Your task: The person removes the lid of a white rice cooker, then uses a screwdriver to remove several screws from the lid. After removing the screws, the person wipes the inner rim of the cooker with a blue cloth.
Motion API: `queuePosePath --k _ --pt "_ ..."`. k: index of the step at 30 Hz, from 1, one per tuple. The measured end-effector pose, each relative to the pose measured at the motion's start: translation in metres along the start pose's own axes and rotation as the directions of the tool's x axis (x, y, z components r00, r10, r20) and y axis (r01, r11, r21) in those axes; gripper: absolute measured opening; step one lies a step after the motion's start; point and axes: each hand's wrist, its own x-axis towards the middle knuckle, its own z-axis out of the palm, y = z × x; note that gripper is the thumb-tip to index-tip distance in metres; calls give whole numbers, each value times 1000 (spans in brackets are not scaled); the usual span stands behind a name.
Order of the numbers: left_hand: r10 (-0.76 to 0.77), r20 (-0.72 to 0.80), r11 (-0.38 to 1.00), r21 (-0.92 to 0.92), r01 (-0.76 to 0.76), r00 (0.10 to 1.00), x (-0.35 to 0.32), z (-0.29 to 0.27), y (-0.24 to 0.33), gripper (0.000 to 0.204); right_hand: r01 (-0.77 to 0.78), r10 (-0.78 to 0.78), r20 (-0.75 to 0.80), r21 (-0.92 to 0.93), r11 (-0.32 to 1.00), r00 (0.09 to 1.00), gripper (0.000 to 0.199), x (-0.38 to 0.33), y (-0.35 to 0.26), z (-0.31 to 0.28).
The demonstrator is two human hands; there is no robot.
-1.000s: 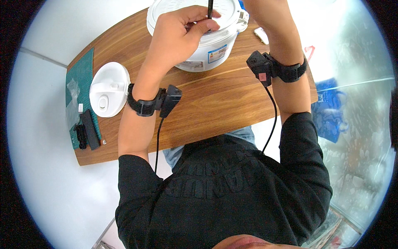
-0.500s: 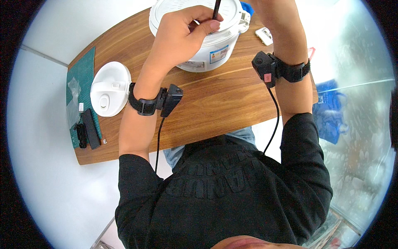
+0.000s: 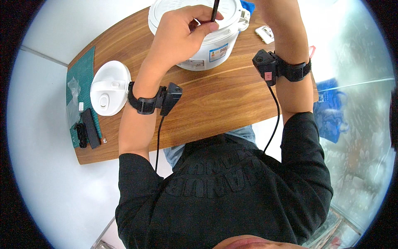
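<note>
- Black rod (image 3: 215,10): left hand (image 3: 181,33) level above white pot (image 3: 200,50), fingers clamped on it.
- Right forearm (image 3: 291,39) raised; right hand (image 3: 271,9) cropped, finger state indeterminable.

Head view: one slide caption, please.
Left hand holds a thin black rod at a round white appliance on a brown wooden table.

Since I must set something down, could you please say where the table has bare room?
There is bare room between the white pot, left forearm, right forearm and near table edge; another lies between pot, green mat and round white lid. The mat's near half is crowded: clear plastic, black items.
</note>
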Motion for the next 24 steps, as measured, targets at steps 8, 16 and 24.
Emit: queuePosePath --k 8,16,24 --pt "-39 -77 985 167 52 996 -2 2 -2 15 -4 31 80 -317 948 996 67 2 -3 -8" --pt "8 48 993 115 -14 999 -3 -8 2 23 -22 37 25 -441 897 999 68 7 -12 -7" --pt "16 4 986 168 -16 1000 -6 -3 2 26 43 -27 52 -331 943 998 53 6 -13 -8"
